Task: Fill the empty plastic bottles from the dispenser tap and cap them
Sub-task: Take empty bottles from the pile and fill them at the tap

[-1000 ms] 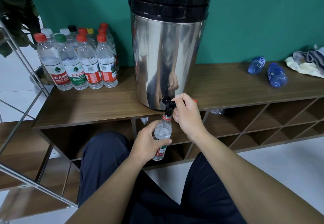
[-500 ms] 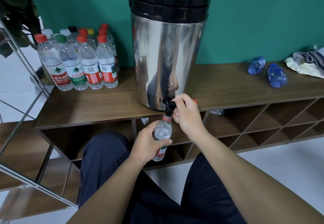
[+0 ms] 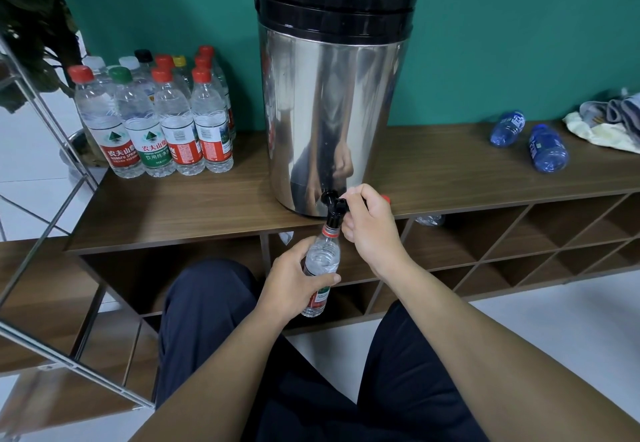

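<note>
Fingers (image 3: 320,280) of the left hand (image 3: 294,282) curl round the bottle (image 3: 320,261), held upright with its open neck just under the tap (image 3: 334,211); right hand (image 3: 370,225) fingers pinch the tap lever on the dispenser (image 3: 332,102). Filling looks underway, though the water level cannot be told. A red cap (image 3: 385,198) peeks out behind the right hand. Capped bottles (image 3: 156,123) stand at the shelf's (image 3: 173,213) left end; two blue bottles (image 3: 530,138) lying at the right probably remain

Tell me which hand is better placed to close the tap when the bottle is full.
The right hand: its fingers already grip the black tap. The left hand is busy holding the bottle under the spout.
</note>
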